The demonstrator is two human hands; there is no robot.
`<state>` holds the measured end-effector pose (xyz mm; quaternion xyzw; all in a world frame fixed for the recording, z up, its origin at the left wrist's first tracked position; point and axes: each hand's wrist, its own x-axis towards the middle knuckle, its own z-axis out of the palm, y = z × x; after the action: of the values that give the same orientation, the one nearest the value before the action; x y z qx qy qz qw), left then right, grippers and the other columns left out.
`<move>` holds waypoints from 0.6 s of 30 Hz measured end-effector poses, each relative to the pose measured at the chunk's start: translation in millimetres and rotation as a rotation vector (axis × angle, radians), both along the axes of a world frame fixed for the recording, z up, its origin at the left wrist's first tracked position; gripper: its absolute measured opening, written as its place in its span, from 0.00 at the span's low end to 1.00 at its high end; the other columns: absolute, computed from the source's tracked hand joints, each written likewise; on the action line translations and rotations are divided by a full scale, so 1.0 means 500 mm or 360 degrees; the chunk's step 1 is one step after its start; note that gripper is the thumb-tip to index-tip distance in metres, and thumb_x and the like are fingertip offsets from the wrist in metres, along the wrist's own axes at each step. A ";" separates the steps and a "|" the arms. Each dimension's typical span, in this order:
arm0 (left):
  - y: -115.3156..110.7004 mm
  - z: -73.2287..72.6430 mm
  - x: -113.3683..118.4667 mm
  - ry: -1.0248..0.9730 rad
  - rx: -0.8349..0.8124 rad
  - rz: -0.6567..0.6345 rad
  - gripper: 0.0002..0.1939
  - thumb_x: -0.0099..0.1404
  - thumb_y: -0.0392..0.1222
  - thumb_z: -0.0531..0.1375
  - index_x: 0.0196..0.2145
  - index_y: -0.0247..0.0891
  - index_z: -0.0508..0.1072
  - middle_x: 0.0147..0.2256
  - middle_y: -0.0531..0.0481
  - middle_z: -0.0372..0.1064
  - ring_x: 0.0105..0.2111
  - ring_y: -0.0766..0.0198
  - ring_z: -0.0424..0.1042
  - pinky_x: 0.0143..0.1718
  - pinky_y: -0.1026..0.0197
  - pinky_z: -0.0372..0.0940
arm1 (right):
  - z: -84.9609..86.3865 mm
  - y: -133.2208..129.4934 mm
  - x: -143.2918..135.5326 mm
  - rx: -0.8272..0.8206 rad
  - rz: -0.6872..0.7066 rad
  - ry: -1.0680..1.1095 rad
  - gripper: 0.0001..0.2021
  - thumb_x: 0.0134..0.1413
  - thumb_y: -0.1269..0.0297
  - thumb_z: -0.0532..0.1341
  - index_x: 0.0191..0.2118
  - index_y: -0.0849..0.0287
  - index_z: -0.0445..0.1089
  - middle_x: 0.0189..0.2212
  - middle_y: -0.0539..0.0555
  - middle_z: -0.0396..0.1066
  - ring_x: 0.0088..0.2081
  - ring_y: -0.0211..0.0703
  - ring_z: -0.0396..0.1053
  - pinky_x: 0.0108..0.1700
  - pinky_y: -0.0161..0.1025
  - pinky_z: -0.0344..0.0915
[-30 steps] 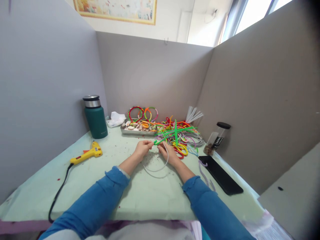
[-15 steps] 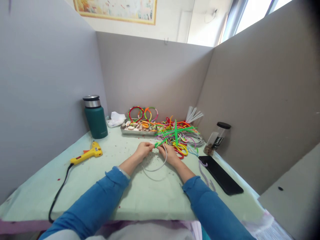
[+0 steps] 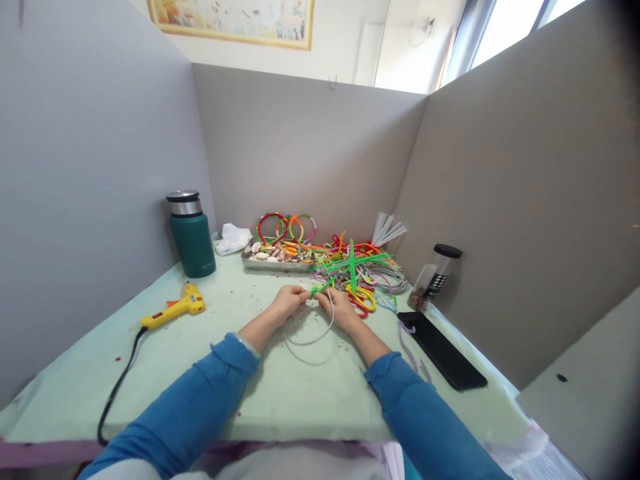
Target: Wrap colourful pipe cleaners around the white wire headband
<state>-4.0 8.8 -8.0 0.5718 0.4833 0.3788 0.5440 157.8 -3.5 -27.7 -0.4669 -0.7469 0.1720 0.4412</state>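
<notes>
- Partitions enclosed a pale green, speckled tabletop.
- Left hand and right hand hung close together over it.
- Pale hoop drooped beside the right hand, seemingly light and springy.
- Green strip, clamped in both hands' fingertips, seemed soft and bendable, best held near its end.

Grey partitions on 3 sides of pale-green-covered tbl; white wall behind w/ yellow-framed pic; bright window upper R.
</notes>
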 end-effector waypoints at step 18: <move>0.003 -0.004 0.001 -0.0107 -0.0063 0.0014 0.17 0.50 0.52 0.62 0.27 0.34 0.66 0.16 0.59 0.54 0.12 0.79 0.45 0.14 0.68 0.35 | 0.006 -0.002 -0.002 0.0014 -0.0013 0.0101 0.14 0.53 0.57 0.55 0.22 0.60 0.65 0.19 0.49 0.66 0.24 0.37 0.62 0.28 0.34 0.57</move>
<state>-3.3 10.5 -10.1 0.5457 0.4746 0.3907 0.5695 156.6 -4.4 -24.7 -0.4623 -0.7314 0.1815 0.4673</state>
